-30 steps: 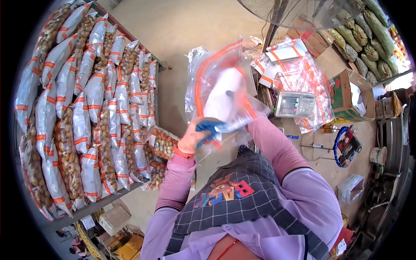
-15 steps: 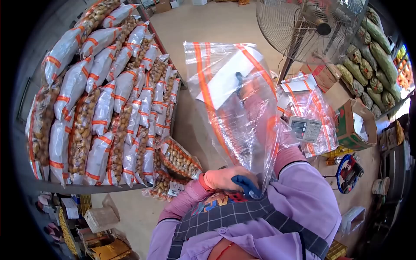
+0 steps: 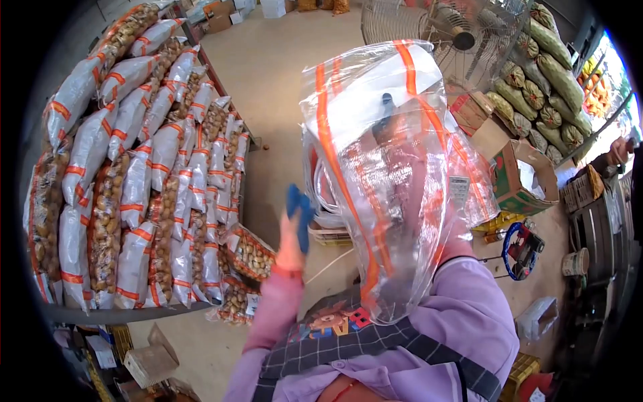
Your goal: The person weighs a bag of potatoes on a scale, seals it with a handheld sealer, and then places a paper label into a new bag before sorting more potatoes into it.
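A large clear plastic bag with orange stripes stands upended over my right arm, its open mouth down near my chest. My right hand, in a blue-tipped glove, is deep inside the bag near its top. Its fingertips pinch a white paper sheet against the plastic. My left hand, also in a blue-tipped glove, is raised to the left of the bag with fingers pointing up. It holds nothing and is apart from the bag.
A metal rack on the left carries several filled bags of nuts; one filled bag leans at its end. A standing fan, green sacks, a cardboard box and a blue-red tool are on the right.
My left hand has let go of the bag's mouth at my chest and risen to the left. My right arm pushed the bag higher; the view tilted up.
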